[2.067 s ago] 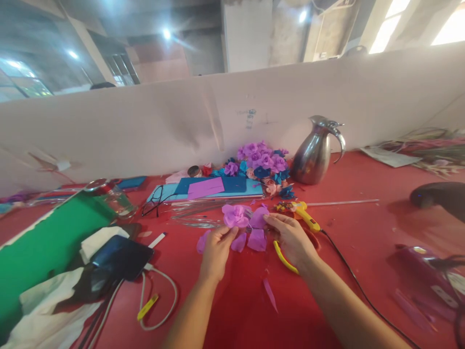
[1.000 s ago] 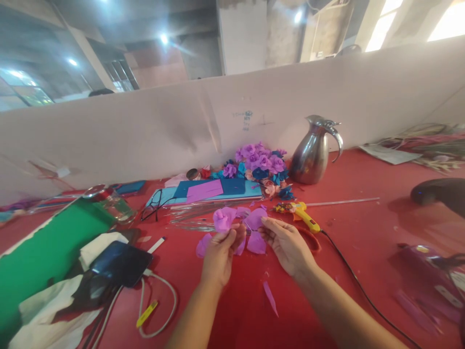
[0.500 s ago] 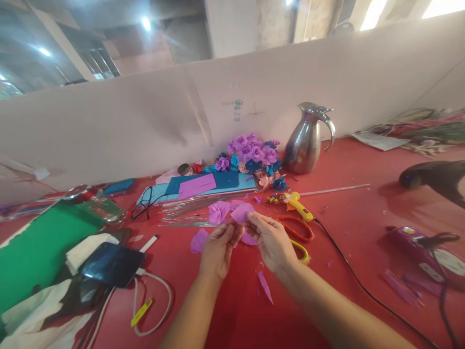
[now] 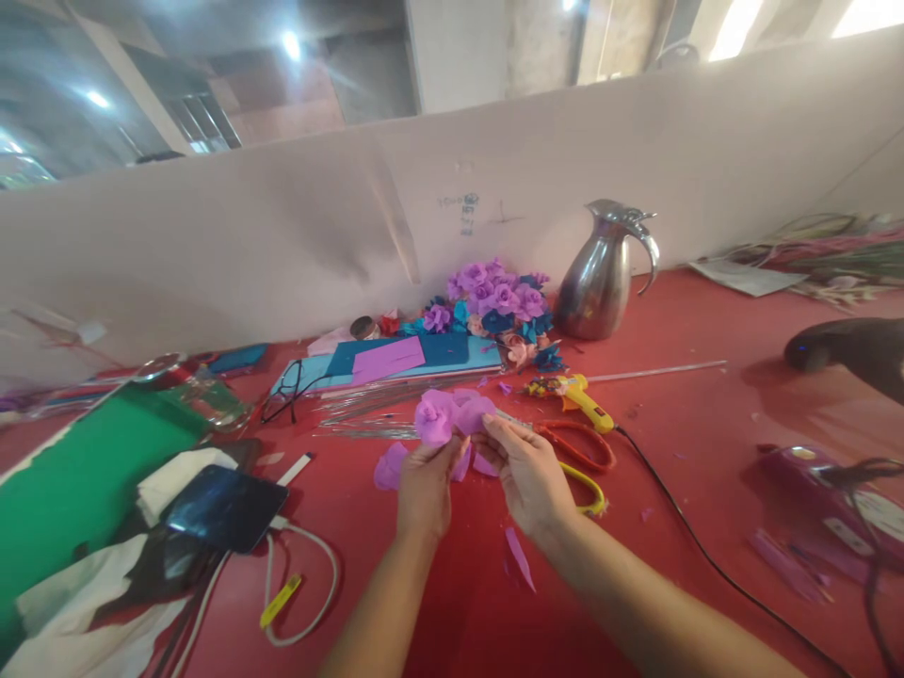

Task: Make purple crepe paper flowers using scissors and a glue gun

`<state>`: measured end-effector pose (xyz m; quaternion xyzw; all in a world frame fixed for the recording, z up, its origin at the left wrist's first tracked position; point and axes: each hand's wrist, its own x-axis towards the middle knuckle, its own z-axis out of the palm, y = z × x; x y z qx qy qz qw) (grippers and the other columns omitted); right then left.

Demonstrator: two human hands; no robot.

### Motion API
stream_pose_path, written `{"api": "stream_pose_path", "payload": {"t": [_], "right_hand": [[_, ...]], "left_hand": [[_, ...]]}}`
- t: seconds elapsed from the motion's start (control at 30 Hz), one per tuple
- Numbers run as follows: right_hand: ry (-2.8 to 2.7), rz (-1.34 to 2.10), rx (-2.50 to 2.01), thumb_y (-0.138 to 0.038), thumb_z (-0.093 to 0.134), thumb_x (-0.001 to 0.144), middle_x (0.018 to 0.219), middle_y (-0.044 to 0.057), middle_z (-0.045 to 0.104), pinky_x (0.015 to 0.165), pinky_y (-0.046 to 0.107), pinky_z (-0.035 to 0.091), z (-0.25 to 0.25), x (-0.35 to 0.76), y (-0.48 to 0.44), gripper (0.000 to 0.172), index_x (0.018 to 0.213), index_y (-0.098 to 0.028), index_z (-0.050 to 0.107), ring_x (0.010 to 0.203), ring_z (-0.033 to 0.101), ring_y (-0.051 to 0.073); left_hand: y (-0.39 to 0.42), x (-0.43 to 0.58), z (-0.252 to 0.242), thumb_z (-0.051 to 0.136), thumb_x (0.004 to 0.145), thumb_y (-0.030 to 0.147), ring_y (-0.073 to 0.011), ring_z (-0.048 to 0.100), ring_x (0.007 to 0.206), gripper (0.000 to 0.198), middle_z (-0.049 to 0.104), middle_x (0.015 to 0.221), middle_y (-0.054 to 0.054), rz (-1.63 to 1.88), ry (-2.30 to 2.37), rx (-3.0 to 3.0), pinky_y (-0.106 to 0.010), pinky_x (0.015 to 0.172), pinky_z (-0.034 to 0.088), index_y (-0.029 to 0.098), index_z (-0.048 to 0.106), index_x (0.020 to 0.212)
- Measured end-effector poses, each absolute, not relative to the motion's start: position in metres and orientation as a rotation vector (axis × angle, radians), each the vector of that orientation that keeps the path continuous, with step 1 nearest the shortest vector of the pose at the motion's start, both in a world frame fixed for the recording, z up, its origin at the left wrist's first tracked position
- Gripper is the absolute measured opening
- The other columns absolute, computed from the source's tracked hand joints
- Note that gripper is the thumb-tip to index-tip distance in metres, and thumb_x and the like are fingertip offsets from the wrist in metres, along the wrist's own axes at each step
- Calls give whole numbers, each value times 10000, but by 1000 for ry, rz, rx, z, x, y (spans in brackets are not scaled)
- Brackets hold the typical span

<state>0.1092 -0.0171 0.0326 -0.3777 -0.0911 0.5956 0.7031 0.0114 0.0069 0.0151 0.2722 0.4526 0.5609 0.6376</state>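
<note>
My left hand (image 4: 424, 485) pinches the base of a purple paper flower (image 4: 438, 416) held just above the red table (image 4: 678, 424). My right hand (image 4: 526, 471) presses a purple petal (image 4: 475, 411) against the flower's right side, fingers closed on it. Loose purple petals (image 4: 388, 466) lie on the table under and left of my hands. A thin purple strip (image 4: 521, 557) lies near my right wrist. Red and yellow-handled scissors (image 4: 575, 461) rest just right of my right hand, and a yellow glue gun (image 4: 583, 400) lies behind them.
A steel jug (image 4: 604, 282) and a bunch of purple and blue paper flowers (image 4: 498, 311) stand by the white partition. Blue and purple sheets (image 4: 395, 360), wires (image 4: 367, 410), a phone (image 4: 224, 508), green paper (image 4: 77, 480) lie left. A purple device (image 4: 833, 490) sits right.
My right hand has lifted a petal off the table and brought it against the flower in my left hand. The scissors lie uncovered beside it.
</note>
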Motion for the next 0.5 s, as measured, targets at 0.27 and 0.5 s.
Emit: {"api": "stream_pose_path", "payload": {"t": [0.27,0.5], "right_hand": [[-208,1301,-830,-349,886,479,621,12,704,659,242,482,34,104,-18,284,642,-156,755,586,601,105],[-204,1316,-812,-357,885,479,600,9,686,659,249,480,37,99,-21,283,634,-157,757,570,571,100]], "left_hand": [[6,10,9,867,503,372,-190,649,759,313,722,676,-21,1227,1115,769,-304,802,483,153,779,708],[5,8,7,818,595,361,-174,602,748,268,708,675,-3,1209,1139,882,-271,738,451,171,788,782]]}}
